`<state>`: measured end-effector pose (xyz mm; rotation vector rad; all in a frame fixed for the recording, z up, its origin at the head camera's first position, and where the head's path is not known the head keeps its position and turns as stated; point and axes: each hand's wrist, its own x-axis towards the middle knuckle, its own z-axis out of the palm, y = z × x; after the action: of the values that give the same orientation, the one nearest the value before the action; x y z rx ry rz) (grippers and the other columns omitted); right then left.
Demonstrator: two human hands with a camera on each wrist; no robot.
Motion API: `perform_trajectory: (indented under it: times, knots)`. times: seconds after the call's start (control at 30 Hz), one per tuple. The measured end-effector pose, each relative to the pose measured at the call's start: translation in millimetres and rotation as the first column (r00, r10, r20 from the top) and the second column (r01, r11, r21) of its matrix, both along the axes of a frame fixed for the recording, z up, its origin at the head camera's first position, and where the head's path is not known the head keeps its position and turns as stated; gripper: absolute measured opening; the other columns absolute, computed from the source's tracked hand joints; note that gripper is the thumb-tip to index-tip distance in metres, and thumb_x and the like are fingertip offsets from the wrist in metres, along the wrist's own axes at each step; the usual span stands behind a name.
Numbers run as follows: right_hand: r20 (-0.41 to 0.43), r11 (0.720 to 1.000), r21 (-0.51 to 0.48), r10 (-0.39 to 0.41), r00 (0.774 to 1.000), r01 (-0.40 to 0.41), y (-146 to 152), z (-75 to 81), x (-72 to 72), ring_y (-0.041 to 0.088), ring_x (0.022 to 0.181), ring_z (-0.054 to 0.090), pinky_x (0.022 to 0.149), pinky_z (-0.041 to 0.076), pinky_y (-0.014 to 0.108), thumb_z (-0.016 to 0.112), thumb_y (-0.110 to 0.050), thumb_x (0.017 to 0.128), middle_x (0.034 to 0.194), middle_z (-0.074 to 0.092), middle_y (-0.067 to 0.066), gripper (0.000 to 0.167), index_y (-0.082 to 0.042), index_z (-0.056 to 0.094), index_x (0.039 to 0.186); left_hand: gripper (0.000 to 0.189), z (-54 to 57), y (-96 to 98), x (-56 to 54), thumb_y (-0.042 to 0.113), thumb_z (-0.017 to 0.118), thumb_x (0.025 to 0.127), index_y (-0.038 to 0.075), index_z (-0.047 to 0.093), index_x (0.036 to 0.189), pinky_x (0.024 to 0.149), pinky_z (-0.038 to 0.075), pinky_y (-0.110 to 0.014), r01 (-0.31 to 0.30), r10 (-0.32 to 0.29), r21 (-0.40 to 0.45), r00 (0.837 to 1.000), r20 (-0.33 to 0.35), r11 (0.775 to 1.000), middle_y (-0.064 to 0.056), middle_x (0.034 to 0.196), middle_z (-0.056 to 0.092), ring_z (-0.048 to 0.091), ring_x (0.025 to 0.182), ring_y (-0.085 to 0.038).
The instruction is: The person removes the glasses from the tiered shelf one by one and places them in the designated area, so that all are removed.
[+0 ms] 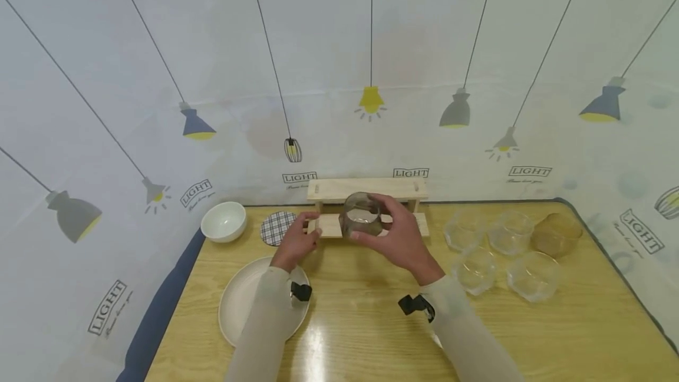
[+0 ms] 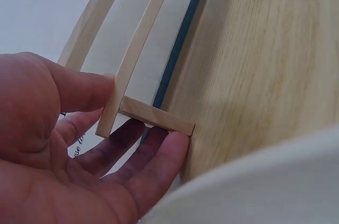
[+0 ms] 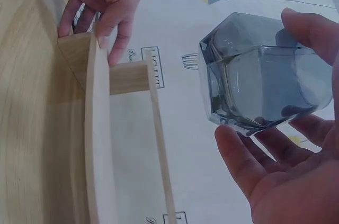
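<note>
A two-tier wooden shelf (image 1: 366,190) stands at the back of the table. My left hand (image 1: 297,242) holds the left end of its lower board, with the thumb on the board and the fingers against the side support (image 2: 159,115). In my right hand (image 1: 400,239) is a grey-tinted, faceted drinking glass (image 3: 259,75), gripped between thumb and fingers. The glass is raised in front of the shelf, apart from the boards in the right wrist view. In the head view it hides part of the lower board.
Several clear glasses (image 1: 533,276) and an amber glass (image 1: 557,234) stand at the right. To the left are a white bowl (image 1: 224,223), a checked round coaster (image 1: 277,227) and a large pale plate (image 1: 233,305), partly under my left forearm. A printed backdrop (image 1: 329,75) rises behind the table.
</note>
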<state>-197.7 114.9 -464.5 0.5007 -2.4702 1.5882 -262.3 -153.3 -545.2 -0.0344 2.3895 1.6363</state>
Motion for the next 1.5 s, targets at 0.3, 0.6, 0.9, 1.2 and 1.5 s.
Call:
perform_trajectory:
  times: [0.3, 0.6, 0.9, 1.2, 1.5]
  knots:
    - [-0.041, 0.998, 0.060, -0.025, 0.999, 0.028, 42, 11.0, 28.2, 0.028, 0.127, 0.063, 0.096, 0.060, 0.051, 0.091, -0.035, 0.084, 0.139, 0.063, 0.006, 0.080, -0.022, 0.053, 0.153, 0.046, -3.9, -4.8, 3.2, 0.018, 0.061, 0.108, 0.017, 0.051, 0.152, 0.082, 0.061, -0.036, -0.011, 0.011, -0.012, 1.000, 0.001, 1.000, -0.023, 0.159, 0.044, 0.064, 0.111, -0.030]
    - [-0.180, 0.986, 0.096, -0.117, 0.977, 0.136, 100, 14.0, 48.4, 0.016, 0.121, 0.063, 0.091, 0.054, 0.014, 0.094, -0.014, 0.080, 0.135, 0.067, 0.009, 0.082, -0.018, 0.054, 0.153, 0.047, -1.2, -1.3, -0.7, 0.021, 0.062, 0.108, 0.017, 0.050, 0.153, 0.076, 0.058, -0.035, 0.005, -0.005, -0.009, 1.000, -0.009, 1.000, -0.021, 0.157, 0.046, 0.065, 0.107, -0.029]
    - [-0.190, 0.980, 0.092, -0.156, 0.969, 0.175, 156, 9.7, 62.0, 0.004, 0.109, 0.066, 0.090, 0.051, 0.008, 0.093, -0.002, 0.077, 0.134, 0.066, 0.003, 0.085, -0.020, 0.056, 0.152, 0.044, -2.8, -1.7, -1.7, 0.020, 0.063, 0.108, 0.019, 0.052, 0.150, 0.081, 0.060, -0.038, 0.002, -0.002, 0.010, 1.000, 0.004, 1.000, -0.020, 0.152, 0.050, 0.065, 0.108, -0.028]
    - [-0.164, 0.959, 0.118, -0.238, 0.957, 0.259, 214, 0.2, 80.4, -0.007, 0.100, 0.068, 0.089, 0.050, 0.005, 0.090, 0.004, 0.079, 0.131, 0.065, -0.006, 0.083, -0.013, 0.054, 0.152, 0.042, -0.8, -1.2, -1.3, 0.020, 0.063, 0.108, 0.020, 0.053, 0.148, 0.081, 0.059, -0.041, 0.003, -0.004, 0.037, 1.000, 0.017, 0.999, -0.020, 0.147, 0.051, 0.064, 0.103, -0.029]
    - [-0.132, 0.906, 0.156, -0.377, 0.917, 0.395, 270, -9.4, 97.9, -0.016, 0.113, 0.058, 0.088, 0.044, -0.002, 0.087, -0.002, 0.086, 0.133, 0.060, -0.022, 0.077, -0.012, 0.051, 0.154, 0.042, -3.2, -1.7, -2.2, 0.019, 0.063, 0.107, 0.022, 0.053, 0.148, 0.085, 0.060, -0.038, -0.014, 0.012, 0.053, 0.999, 0.036, 0.998, -0.019, 0.155, 0.046, 0.064, 0.109, -0.028]
